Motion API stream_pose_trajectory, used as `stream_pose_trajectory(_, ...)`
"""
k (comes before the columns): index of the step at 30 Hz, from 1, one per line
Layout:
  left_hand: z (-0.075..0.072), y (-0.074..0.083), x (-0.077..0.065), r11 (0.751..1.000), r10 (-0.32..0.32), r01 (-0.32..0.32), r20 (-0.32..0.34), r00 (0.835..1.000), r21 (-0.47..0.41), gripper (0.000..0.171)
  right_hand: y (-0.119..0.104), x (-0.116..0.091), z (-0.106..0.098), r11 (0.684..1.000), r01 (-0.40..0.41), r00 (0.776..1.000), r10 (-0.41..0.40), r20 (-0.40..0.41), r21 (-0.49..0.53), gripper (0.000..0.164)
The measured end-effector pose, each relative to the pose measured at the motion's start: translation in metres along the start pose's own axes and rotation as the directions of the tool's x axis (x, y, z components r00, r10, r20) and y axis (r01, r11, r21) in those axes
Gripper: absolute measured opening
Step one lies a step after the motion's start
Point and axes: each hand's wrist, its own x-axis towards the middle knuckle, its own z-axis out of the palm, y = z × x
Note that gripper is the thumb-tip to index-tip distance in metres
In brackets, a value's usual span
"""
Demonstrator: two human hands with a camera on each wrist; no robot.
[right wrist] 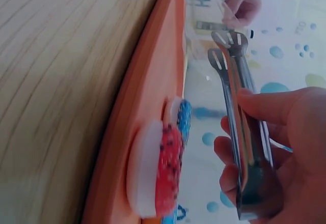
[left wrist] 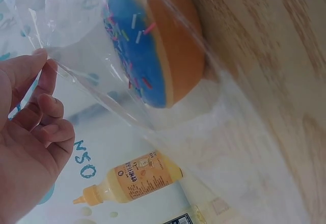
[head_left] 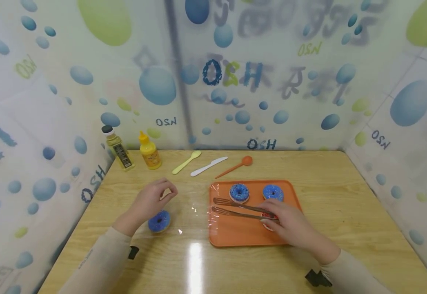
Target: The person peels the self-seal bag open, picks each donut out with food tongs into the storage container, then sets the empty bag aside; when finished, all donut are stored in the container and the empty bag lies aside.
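My left hand (head_left: 152,201) pinches the edge of a clear plastic bag (left wrist: 117,102) between thumb and fingers. Inside the bag lies a blue-frosted doughnut (head_left: 159,221) with sprinkles, resting on the table left of the tray. Metal tongs (right wrist: 244,132) are gripped in my right hand (head_left: 288,222), thumb on one arm and fingers on the other, tips apart and pointing left over the tray. Beneath them the orange tray (head_left: 235,237) bears a red-frosted doughnut (right wrist: 165,168), partly hidden by the hand, and two blue ones, the left doughnut (head_left: 239,193) and the right doughnut (head_left: 273,192).
Along the back lie a yellow-green spoon (head_left: 186,162), a white knife (head_left: 209,166) and an orange spoon (head_left: 235,166). An oil bottle (head_left: 118,149) and a yellow squeeze bottle (head_left: 149,152) stand at the back left. Patterned curtains (head_left: 235,102) enclose the wooden table (head_left: 331,183).
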Motion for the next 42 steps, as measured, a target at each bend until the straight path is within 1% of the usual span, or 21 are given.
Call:
stream_pose_trajectory(3,0.000,0.001,0.002,1.000,0.019,-0.019,-0.008,1.000,0.002,0.007,-0.007,0.008,0.009,0.999,0.011,1.000,-0.011,-0.003,-0.045,0.035)
stream_pose_trajectory(6,0.001,0.002,0.003,0.999,0.037,-0.037,-0.012,0.999,-0.005,0.007,-0.015,0.016,0.017,0.997,-0.010,1.000,0.012,0.018,-0.079,0.036)
stream_pose_trajectory(9,0.001,0.002,0.004,0.999,0.040,-0.040,-0.011,0.999,-0.012,0.006,-0.023,0.025,0.024,0.995,-0.018,0.999,0.023,0.049,-0.102,0.039)
stream_pose_trajectory(11,0.001,0.002,0.003,0.999,0.034,-0.034,-0.010,0.999,-0.015,0.007,-0.027,0.031,0.030,0.994,0.003,0.999,0.002,0.051,-0.108,0.040)
stream_pose_trajectory(17,0.000,0.002,0.003,0.999,0.030,-0.030,-0.017,0.999,-0.013,0.005,-0.035,0.048,0.045,0.994,0.090,0.995,-0.087,0.045,-0.061,0.040)
stream_pose_trajectory(22,-0.002,0.003,0.003,1.000,0.021,-0.021,-0.026,0.999,-0.016,0.005,-0.042,0.061,0.053,0.994,0.108,0.989,-0.108,0.099,0.003,0.040)
stream_pose_trajectory(27,-0.002,0.003,0.001,1.000,0.017,-0.017,-0.022,1.000,-0.015,0.005,-0.048,0.071,0.058,0.988,0.143,0.978,-0.149,0.143,0.051,0.046)
stream_pose_trajectory(30,-0.002,0.002,0.001,1.000,0.022,-0.023,-0.017,1.000,-0.014,0.006,-0.051,0.076,0.060,0.985,0.153,0.974,-0.164,0.158,0.083,0.048)
stream_pose_trajectory(33,-0.002,0.002,0.000,0.999,0.029,-0.030,-0.019,0.999,-0.017,0.006,-0.054,0.081,0.061,0.983,0.160,0.970,-0.174,0.167,0.096,0.047)
stream_pose_trajectory(38,-0.002,0.002,0.000,0.999,0.045,-0.045,-0.032,0.999,-0.017,0.005,-0.058,0.089,0.061,0.985,0.140,0.968,-0.159,0.196,0.105,0.046)
stream_pose_trajectory(42,0.000,0.001,-0.001,0.998,0.055,-0.056,-0.033,0.998,-0.010,0.006,-0.060,0.094,0.067,0.984,0.130,0.963,-0.155,0.219,0.125,0.049)
